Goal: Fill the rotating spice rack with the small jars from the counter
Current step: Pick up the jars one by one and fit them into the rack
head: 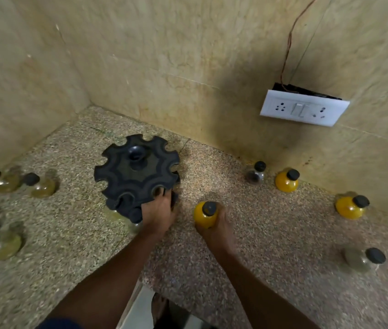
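My two forearms reached in over the near edge of the counter, and between them, lower down, I could see a strip of floor and what looked like my foot. My right hand was curled round a yellow-filled jar with a dark cap, near the middle of the counter and just right of the spice rack. My left hand gripped the rack's near rim, fingers hooked into one of its scalloped slots, to steady it, I judged.

The rack stood toward the back corner, and every slot I could see was empty. More jars stood about the counter: two yellow ones along the right wall, a dark-filled one beside them, a pale one toward the right edge, and a blurred greenish cluster by the left edge.

The jar looked like clear glass or plastic, I couldn't tell which: small, light, smooth and rounded, likely slippery. I reckoned holding the belly firmly, cap upward, was safest, lowering it straight into a slot rather than dropping it.
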